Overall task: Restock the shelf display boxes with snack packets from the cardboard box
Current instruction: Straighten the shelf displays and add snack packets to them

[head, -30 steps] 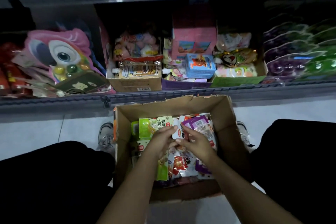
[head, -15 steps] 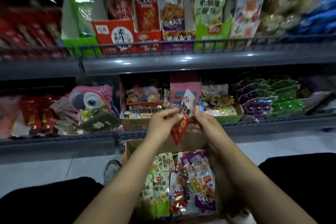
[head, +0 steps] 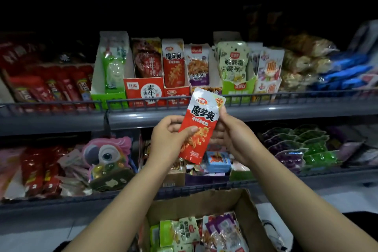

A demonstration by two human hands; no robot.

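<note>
At the bottom sits the cardboard box [head: 248,206], more packets inside. Above it, both hands hold one red snack packet [head: 199,127] upright: the left hand [head: 168,139] pinches its lower left edge, the right hand [head: 231,135] grips its right side. Beyond, the matching red display box [head: 176,93] stands on the upper shelf [head: 266,108]. Best to keep the packet upright, label forward, and slide it in behind the front one.

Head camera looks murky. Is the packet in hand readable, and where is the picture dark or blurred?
Head view: the red packet, held by left hand and right hand, is lit and legible; everything above the upper shelf is black; far left and right edges smear and bend.
</note>
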